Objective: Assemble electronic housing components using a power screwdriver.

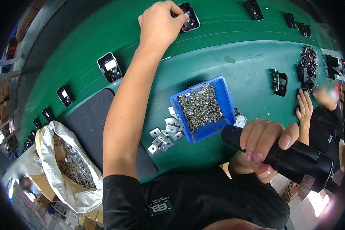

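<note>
My left hand reaches far across to a black plastic housing with small electronic parts and wires inside. Its thumb and fingers are pinched together over the housing's left part; whatever lies between them is hidden. My right hand is wrapped round a black electric screwdriver at the lower right. The tip of the screwdriver points left, close to the near right corner of a blue bin. Small metal screws fill this bin. Square metal plates with holes lie loose along its left side.
A white sack of metal pieces stands lower left, beside a dark mat. More housings lie along the green surface. At right are a co-worker's hand, another black housing and a heap of small parts.
</note>
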